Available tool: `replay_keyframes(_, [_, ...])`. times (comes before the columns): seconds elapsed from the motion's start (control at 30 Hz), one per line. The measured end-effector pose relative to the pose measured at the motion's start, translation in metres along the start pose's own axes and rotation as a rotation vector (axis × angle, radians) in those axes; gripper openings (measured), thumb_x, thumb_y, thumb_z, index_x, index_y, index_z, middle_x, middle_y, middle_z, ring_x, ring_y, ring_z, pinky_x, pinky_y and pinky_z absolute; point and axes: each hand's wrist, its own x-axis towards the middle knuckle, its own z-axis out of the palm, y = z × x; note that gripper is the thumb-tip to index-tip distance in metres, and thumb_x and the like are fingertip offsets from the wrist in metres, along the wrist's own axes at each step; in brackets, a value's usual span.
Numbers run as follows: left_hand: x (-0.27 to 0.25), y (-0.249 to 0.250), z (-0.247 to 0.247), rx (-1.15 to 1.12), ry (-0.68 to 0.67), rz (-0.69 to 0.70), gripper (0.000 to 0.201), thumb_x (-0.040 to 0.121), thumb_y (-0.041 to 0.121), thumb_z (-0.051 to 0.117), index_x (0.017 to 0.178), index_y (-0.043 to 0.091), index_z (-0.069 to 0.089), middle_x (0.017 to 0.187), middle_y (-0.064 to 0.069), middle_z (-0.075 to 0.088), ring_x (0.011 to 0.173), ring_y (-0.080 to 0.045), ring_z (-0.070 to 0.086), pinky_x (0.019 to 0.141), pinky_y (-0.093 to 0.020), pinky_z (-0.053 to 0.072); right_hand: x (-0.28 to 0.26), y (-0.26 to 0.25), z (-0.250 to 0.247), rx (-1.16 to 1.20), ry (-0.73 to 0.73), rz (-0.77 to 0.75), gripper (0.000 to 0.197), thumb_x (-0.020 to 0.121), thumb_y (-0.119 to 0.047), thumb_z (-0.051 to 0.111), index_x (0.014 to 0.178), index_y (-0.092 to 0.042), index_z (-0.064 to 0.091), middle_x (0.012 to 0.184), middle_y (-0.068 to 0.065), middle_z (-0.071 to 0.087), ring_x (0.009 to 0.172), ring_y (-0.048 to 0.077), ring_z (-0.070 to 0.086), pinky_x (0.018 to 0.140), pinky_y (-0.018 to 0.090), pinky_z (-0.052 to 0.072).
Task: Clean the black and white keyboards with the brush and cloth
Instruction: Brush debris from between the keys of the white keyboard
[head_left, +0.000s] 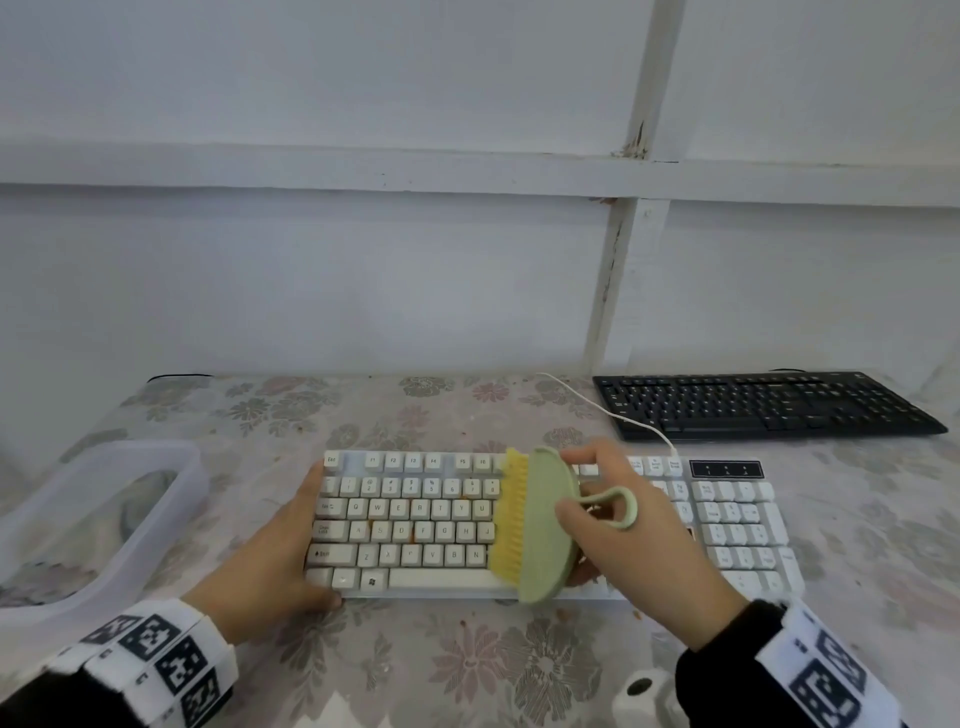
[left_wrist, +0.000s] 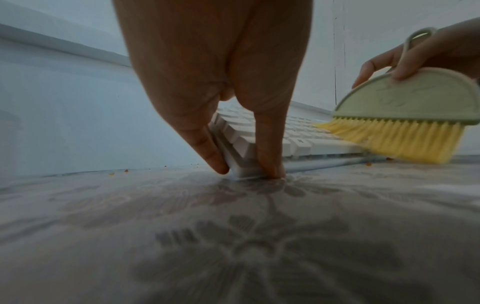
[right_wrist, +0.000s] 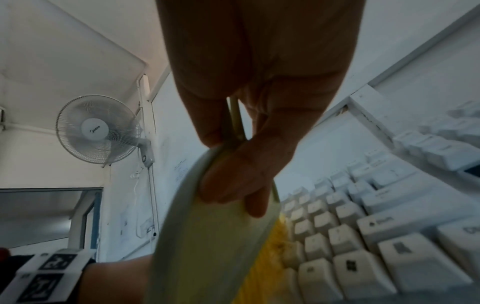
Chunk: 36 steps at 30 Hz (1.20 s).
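Brush: my right hand (head_left: 639, 525) grips the green half-round brush (head_left: 545, 525) by its back, thumb on one face and my fingers (right_wrist: 233, 181) curled onto the other; its thin loop handle sticks out above my knuckles.
Bristles: the yellow bristles (left_wrist: 397, 139) point toward my left hand and lie on the keys at the middle of the white keyboard, across several rows.
White keyboard: the white keyboard (head_left: 415, 519) lies flat on the counter right under both my hands, its long side facing me; orange crumbs sit between some letter keys.
Left hand: my left hand (head_left: 280, 556) braces the keyboard's left end, straight fingers (left_wrist: 207, 148) pressed along the short edge and the thumb against the near corner, both tips down on the counter.
Black keyboard: the black keyboard (head_left: 763, 405) lies beyond my right hand, at the far right of the counter by the wall, well apart from the brush.
Cable: a white cable (head_left: 613, 410) runs from the white keyboard's far edge, just past my right fingertips, away toward the wall.
Counter: the counter (head_left: 467, 665) wears a floral cover, with a few crumbs (left_wrist: 111, 174) on it left of my left hand.
Container: a clear plastic container (head_left: 104, 514) stands left of my left hand, near the counter's edge.
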Motion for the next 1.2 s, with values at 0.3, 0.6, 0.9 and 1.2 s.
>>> replay_keyframes(0.3, [-0.001,0.004,0.001,0.004,0.016,0.001,0.121,0.064,0.013,0.078,0.143,0.045,-0.008,0.126,0.025,0.045,0.106,0.011,0.053,0.078,-0.010,0.048,-0.012,-0.003,-0.014,0.031,-0.123,0.026,0.027,0.084,0.000,0.054,0.098,-0.023,0.060,0.074,0.016,0.065,0.057,0.020,0.063,0.049,0.032,0.054])
replay_keyframes(0.6, [-0.002,0.004,0.000,0.022,0.016,0.001,0.124,0.064,0.014,0.078,0.144,0.043,-0.013,0.127,0.023,0.046,0.105,0.005,0.055,0.082,-0.013,0.049,0.005,0.000,-0.006,-0.001,0.017,-0.055,0.026,0.087,-0.006,0.052,0.102,-0.027,0.054,0.076,0.011,0.069,0.066,0.029,0.067,0.058,0.047,0.059])
replay_keyframes(0.9, [-0.002,0.003,0.000,0.008,0.024,0.018,0.121,0.063,0.016,0.079,0.144,0.045,-0.006,0.128,0.022,0.048,0.109,0.005,0.054,0.089,-0.021,0.050,-0.013,0.004,-0.010,0.018,-0.189,0.059,0.026,0.084,-0.003,0.053,0.097,-0.024,0.059,0.061,0.003,0.056,0.054,0.016,0.055,0.051,0.035,0.056])
replay_keyframes(1.2, [-0.004,0.012,0.000,-0.020,0.029,0.044,0.116,0.062,0.024,0.079,0.144,0.042,-0.001,0.129,0.028,0.043,0.113,0.015,0.046,0.089,-0.011,0.044,0.021,-0.027,-0.002,0.060,0.021,-0.105,0.024,0.089,-0.006,0.053,0.107,-0.022,0.052,0.084,0.012,0.069,0.070,0.019,0.071,0.055,0.034,0.059])
